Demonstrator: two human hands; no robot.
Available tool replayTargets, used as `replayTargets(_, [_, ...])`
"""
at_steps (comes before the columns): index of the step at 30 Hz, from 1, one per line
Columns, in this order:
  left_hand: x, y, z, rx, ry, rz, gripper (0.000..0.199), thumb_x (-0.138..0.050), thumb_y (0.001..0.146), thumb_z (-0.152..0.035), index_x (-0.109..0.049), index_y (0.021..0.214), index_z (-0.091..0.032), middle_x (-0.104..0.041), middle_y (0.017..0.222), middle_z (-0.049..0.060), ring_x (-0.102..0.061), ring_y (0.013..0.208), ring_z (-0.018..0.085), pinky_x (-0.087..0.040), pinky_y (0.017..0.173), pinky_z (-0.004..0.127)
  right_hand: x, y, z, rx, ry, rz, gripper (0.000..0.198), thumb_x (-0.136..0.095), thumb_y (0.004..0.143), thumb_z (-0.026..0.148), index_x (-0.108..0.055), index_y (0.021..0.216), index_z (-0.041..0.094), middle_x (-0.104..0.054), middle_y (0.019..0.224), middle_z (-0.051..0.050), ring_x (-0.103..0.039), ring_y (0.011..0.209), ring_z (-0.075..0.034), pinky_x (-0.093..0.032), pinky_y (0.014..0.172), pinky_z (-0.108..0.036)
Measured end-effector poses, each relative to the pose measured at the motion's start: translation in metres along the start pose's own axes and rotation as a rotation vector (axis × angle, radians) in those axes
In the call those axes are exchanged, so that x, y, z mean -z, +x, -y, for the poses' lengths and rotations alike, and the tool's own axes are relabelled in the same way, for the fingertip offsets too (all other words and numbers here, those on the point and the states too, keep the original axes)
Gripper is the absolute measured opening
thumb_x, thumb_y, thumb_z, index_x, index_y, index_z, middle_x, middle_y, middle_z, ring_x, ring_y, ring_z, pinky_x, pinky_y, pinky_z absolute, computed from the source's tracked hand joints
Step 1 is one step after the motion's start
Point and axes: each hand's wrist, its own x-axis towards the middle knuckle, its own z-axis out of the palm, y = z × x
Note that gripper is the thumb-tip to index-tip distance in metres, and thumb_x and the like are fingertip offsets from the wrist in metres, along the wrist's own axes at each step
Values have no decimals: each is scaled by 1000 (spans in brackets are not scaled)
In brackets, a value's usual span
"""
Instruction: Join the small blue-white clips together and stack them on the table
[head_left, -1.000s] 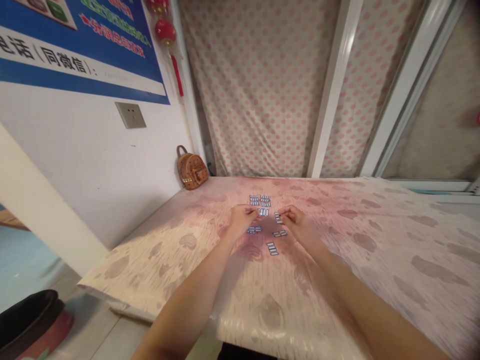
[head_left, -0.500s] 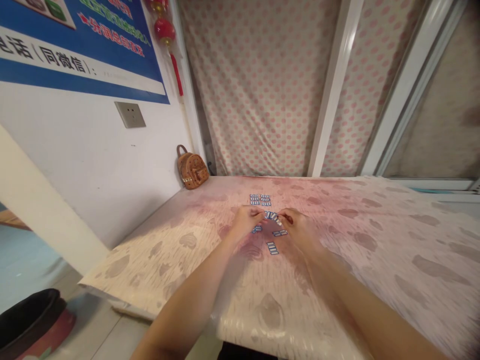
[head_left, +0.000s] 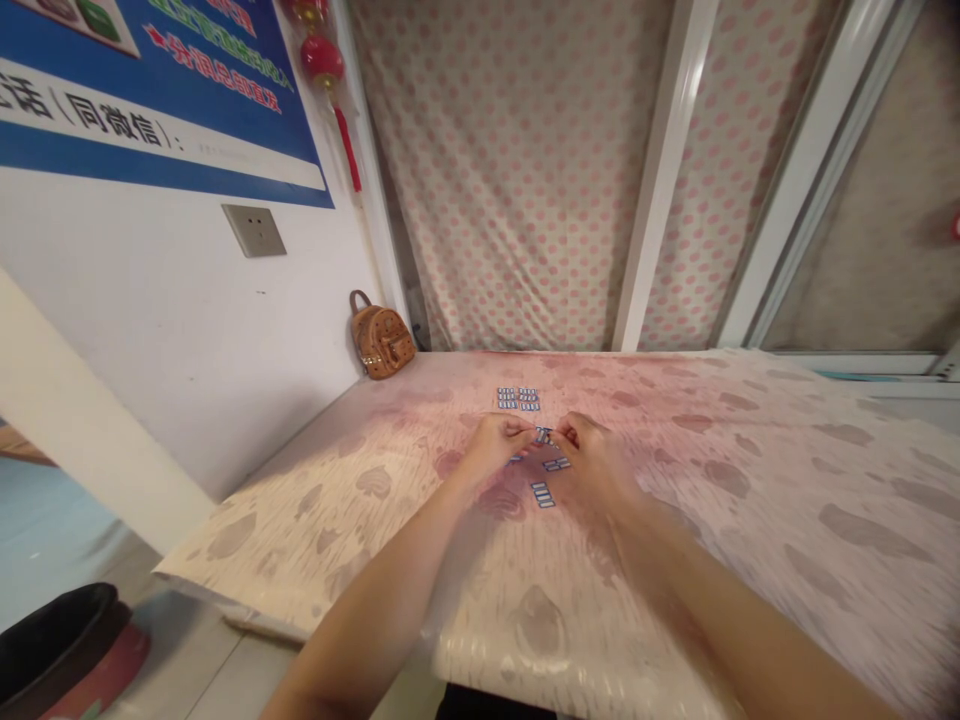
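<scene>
My left hand [head_left: 496,442] and my right hand [head_left: 589,447] meet above the table, fingertips pinched. Between them is a short row of small white-and-blue tiles [head_left: 542,435], partly covered by the fingers. Just beyond the hands, two neat blocks of like tiles lie side by side, a left block [head_left: 507,398] and a right block [head_left: 529,399]. Closer to me are a small cluster [head_left: 556,465] near my right wrist and a slanted row [head_left: 541,495]. A few tiles [head_left: 515,459] peek out beside my left hand, mostly hidden by it.
The table wears a patterned, glossy cover [head_left: 540,620]. At its far left corner a small brown backpack [head_left: 382,342] leans by the wall, below a socket [head_left: 255,231]. A dark-rimmed bin [head_left: 75,650] stands on the floor at left. Dotted curtains [head_left: 517,180] hang behind.
My hands have drawn closer together, mainly the right moving left. The held tiles, a curved row before, now show as a shorter one. The view has shifted slightly.
</scene>
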Motion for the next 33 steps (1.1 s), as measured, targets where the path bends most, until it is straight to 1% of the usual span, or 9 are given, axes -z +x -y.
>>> replayTargets(10, [-2, -2, 0, -2, -36, 29, 33, -77, 76, -42, -74, 86, -10, -73, 77, 10, -69, 72, 17, -51, 64, 24, 0, -2, 1, -14, -2, -10, 17, -49, 87, 31, -51, 73, 22, -63, 72, -2, -54, 63, -16, -33, 58, -27])
replayTargets(18, [-5, -3, -5, 43, -40, 24, 21, -75, 79, -31, -74, 82, -9, -73, 75, 9, -68, 68, 15, -51, 63, 23, -1, -2, 1, 0, 20, 17, 16, -49, 87, 30, -52, 74, 22, -60, 70, -1, -55, 64, -15, -35, 58, -26])
replayTargets(20, [-4, -3, -7, 64, -57, 7, 19, -74, 81, -28, -73, 81, -9, -73, 74, 8, -68, 66, 15, -51, 63, 23, -1, -1, 0, 1, 50, 9, 12, -51, 87, 31, -55, 82, 21, -59, 73, -1, -55, 65, -15, -38, 59, -26])
replayTargets(21, [-4, -3, -8, 72, -72, -6, 18, -73, 81, -27, -73, 81, -9, -73, 74, 8, -68, 66, 14, -51, 63, 23, 0, 0, -1, 7, 61, 8, 11, -53, 86, 31, -57, 89, 21, -60, 78, -1, -55, 67, -16, -40, 60, -26])
replayTargets(23, [-1, -3, -10, 91, -109, -33, 17, -74, 81, -26, -72, 80, -9, -72, 72, 8, -68, 65, 14, -52, 63, 23, 3, 1, -1, 48, 55, 31, 25, -56, 85, 31, -59, 109, 22, -61, 92, -4, -58, 76, -17, -45, 68, -29])
replayTargets(25, [2, -3, -12, 113, -152, -46, 19, -76, 79, -27, -72, 80, -9, -73, 73, 8, -69, 66, 15, -53, 64, 23, 6, 2, 0, 113, 16, 76, 34, -57, 85, 29, -59, 119, 25, -60, 104, -6, -59, 88, -19, -47, 80, -33])
replayTargets(28, [5, -3, -12, 143, -205, -41, 22, -78, 78, -29, -72, 85, -9, -74, 77, 10, -71, 70, 16, -55, 68, 25, 10, 4, 3, 176, -44, 116, 28, -54, 89, 28, -64, 116, 25, -60, 103, -6, -59, 90, -21, -46, 85, -35])
replayTargets(31, [6, -3, -11, 160, -226, -27, 19, -76, 79, -26, -72, 87, -9, -75, 80, 11, -71, 72, 16, -56, 71, 26, 9, 4, 3, 183, -54, 109, 26, -53, 90, 26, -67, 112, 24, -61, 99, -6, -59, 85, -19, -46, 81, -34])
replayTargets(33, [6, -3, -10, 162, -222, -34, 16, -74, 80, -23, -72, 86, -9, -75, 79, 11, -71, 72, 16, -56, 71, 26, 8, 4, 2, 150, -15, 98, 29, -55, 89, 26, -65, 115, 23, -63, 98, -5, -59, 81, -18, -46, 78, -32])
